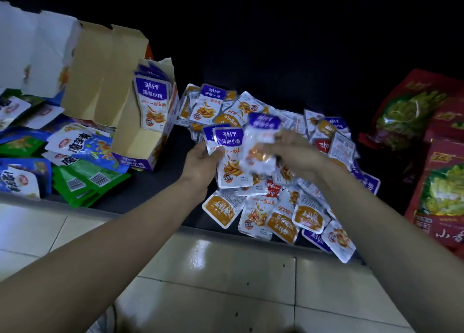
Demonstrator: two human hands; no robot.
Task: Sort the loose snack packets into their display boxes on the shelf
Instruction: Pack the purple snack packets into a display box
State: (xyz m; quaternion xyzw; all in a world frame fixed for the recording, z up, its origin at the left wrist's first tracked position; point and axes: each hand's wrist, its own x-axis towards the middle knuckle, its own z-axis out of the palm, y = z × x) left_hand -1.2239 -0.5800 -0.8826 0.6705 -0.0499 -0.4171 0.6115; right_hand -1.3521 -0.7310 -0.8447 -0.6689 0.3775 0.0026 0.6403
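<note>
The left hand grips a small stack of white foil snack packets with purple tops, thumb on the front one. Just at its 3 o'clock, the right hand pinches one more purple-topped packet, blurred and overlapping the stack's right edge. Both are above the heap of loose purple and orange packets on the dark shelf. At 10 o'clock stands the open purple-printed cardboard display box, with matching upright packets inside. Blue and green packets lie at 9 o'clock, and red printed bags at 3 o'clock.
</note>
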